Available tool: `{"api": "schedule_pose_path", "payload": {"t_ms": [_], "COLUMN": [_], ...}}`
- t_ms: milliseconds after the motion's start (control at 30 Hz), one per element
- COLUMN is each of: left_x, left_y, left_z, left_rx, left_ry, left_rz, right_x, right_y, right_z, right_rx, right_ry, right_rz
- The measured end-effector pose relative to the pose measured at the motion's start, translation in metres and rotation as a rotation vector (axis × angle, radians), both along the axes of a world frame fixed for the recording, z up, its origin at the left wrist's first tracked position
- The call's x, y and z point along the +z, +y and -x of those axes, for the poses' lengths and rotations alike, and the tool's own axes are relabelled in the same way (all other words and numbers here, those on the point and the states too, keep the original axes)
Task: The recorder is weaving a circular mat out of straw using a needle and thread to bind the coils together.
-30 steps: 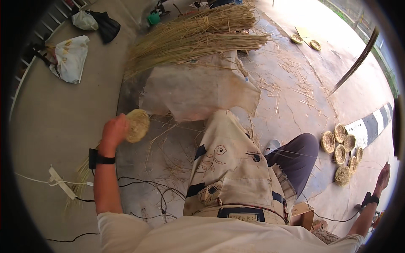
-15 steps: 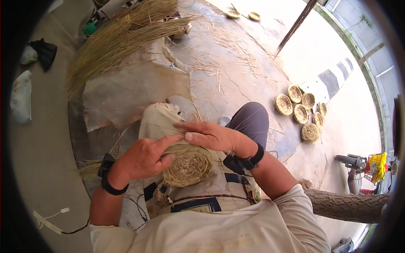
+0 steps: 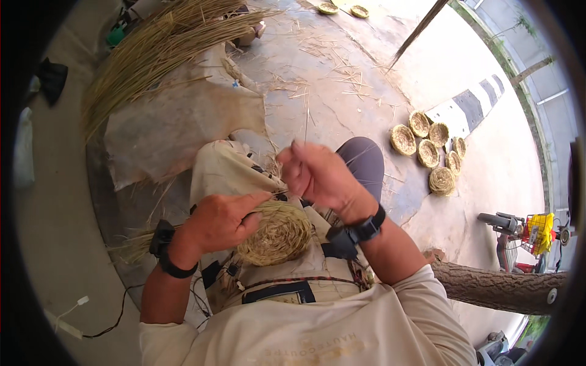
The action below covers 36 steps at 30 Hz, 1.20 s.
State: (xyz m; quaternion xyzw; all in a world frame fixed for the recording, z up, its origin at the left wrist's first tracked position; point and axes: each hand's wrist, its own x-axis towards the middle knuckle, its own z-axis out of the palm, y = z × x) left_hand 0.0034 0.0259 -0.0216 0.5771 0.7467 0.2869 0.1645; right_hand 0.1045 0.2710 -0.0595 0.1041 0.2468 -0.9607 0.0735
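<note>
A round, coiled straw basket (image 3: 276,235) rests on my lap, its spiral rows facing up. My left hand (image 3: 223,222) grips its left edge, thumb on the coil and index finger stretched along the far rim. Loose straw ends lie under that finger. Just beyond the basket, my right hand (image 3: 317,175) is raised with its fingers curled in a pinch, somewhat blurred. A thin dark line rises above its fingertips; whether it is a needle or a strand I cannot tell.
A big bundle of long straw (image 3: 165,58) lies at the far left, by a tan sheet (image 3: 183,131). Several finished straw baskets (image 3: 428,154) sit on the ground at right. A log (image 3: 488,287) lies near my right elbow, below a parked scooter (image 3: 519,229).
My right hand has lifted off the far rim, turned from lying flat to a pinch, and moved slightly right. The left hand keeps its grip on the basket. The whole view has shifted slightly.
</note>
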Motion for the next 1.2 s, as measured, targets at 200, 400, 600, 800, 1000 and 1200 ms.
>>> {"api": "schedule_pose_path", "payload": {"t_ms": [200, 400, 600, 800, 1000, 1200], "left_x": [-0.001, -0.002, -0.019, -0.022, -0.03, -0.025], "left_y": [-0.005, -0.027, -0.029, -0.014, -0.029, -0.025], "left_z": [0.001, 0.004, -0.011, -0.008, -0.001, 0.001], "left_rx": [-0.029, 0.037, 0.126, 0.081, -0.241, 0.177], "left_ry": [0.003, 0.01, -0.155, -0.101, 0.936, -0.379], "left_rz": [-0.003, 0.107, 0.097, 0.076, -0.066, 0.011], "right_x": [-0.023, 0.004, 0.0, -0.015, 0.027, 0.02], "right_y": [0.001, -0.013, -0.009, 0.026, -0.069, -0.088], "right_z": [-0.009, -0.017, -0.024, -0.013, 0.018, -0.03], "right_rx": [0.273, 0.334, 0.393, 0.142, -0.062, 0.35], "right_ry": [0.216, 0.405, 0.291, 0.061, 1.091, 0.979], "right_rz": [-1.206, -1.494, -1.379, -0.501, -1.068, -1.196]}}
